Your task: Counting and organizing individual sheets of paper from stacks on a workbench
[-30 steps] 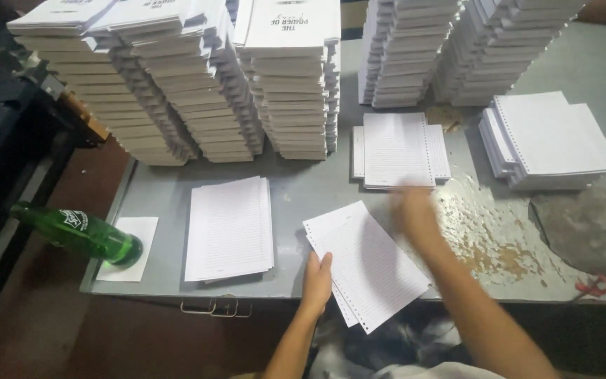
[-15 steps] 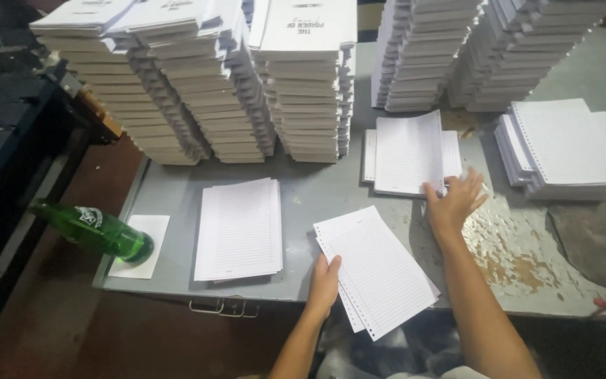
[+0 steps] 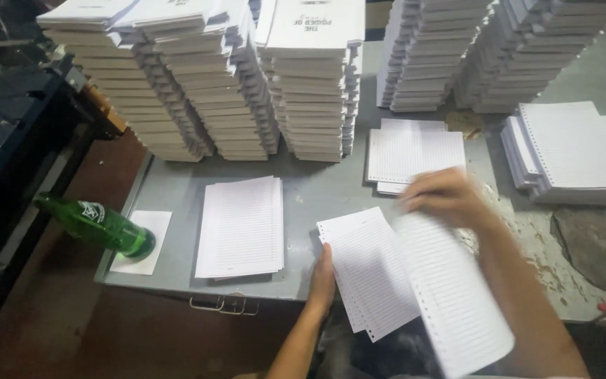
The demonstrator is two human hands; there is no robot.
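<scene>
My right hand (image 3: 443, 198) pinches a loose lined sheet (image 3: 457, 295) by its top edge.

I see my left hand (image 3: 322, 277) lying flat against the punched stack (image 3: 366, 270) at the grey table (image 3: 317, 189) edge; a green bottle (image 3: 96, 224) lies far left.

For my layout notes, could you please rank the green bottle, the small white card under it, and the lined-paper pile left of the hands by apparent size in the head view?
1. lined-paper pile, clearly largest.
2. and 3. green bottle and small white card look alike in extent; the bottle hides part of the card, so no ranking.
</scene>
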